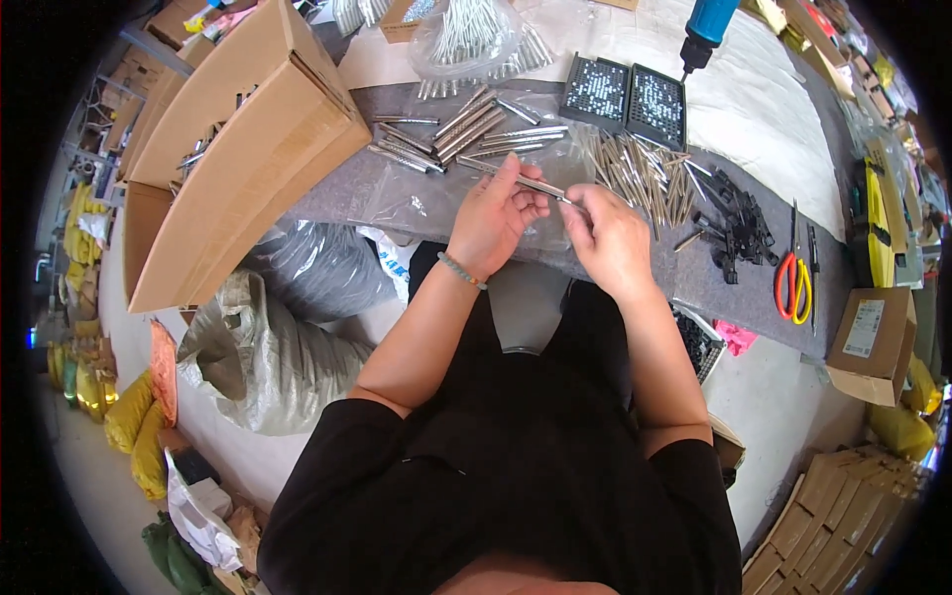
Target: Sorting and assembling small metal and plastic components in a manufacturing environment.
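Over the front of the grey-covered table, my left hand (491,218) is closed round a slim silver metal tube (540,185), with a beaded bracelet on that wrist. At the tube's right end, the fingers of my right hand (612,238) are pinched; a small tip shows there, too small to name. Several loose metal tubes (471,129) lie on clear plastic just beyond my left hand. Beyond my right hand spreads a heap of thin metal rods (645,178). Two black trays (627,104) of small shiny pieces stand behind that heap.
An open cardboard box (248,169) with metal pieces leans at the left. Rightward lie black plastic parts (739,228) and scissors with red and yellow handles (793,283). A blue power screwdriver (706,35) hangs over the trays. A bag of white rods (471,45) lies at the back.
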Demonstrator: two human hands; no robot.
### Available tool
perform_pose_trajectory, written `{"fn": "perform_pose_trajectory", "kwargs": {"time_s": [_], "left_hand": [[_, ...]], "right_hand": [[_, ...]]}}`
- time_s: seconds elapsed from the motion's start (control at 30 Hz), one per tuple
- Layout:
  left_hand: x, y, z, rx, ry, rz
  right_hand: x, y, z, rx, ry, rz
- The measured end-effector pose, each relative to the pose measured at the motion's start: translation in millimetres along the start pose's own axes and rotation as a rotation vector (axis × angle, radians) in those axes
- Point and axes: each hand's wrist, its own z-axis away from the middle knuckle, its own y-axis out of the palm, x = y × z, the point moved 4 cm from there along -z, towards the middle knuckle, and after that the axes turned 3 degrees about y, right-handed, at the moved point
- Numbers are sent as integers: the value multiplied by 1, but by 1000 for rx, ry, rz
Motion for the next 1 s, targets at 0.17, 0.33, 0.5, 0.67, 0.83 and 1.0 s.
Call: {"fn": "perform_pose_trajectory", "kwargs": {"time_s": [0.17,0.33,0.5,0.67,0.83,1.0], "left_hand": [[4,-1,-1,-48,0,34],[5,-11,-6,-74,5,-9],[9,-11,-7,-117,-2,-27],[14,-9,-8,-42,-66,95],[10,-10,-7,-6,-61,27],[10,-2,-3,20,-99,81]], "right_hand": [[-7,5,-2,104,5,-26],[-19,4,4,72,77,-270],[-42,3,15,-40,-40,-55],[-32,-3,22,-20,-32,215],[-10,-12,19,61,37,83],[-19,-12,17,-61,41,-29]]}}
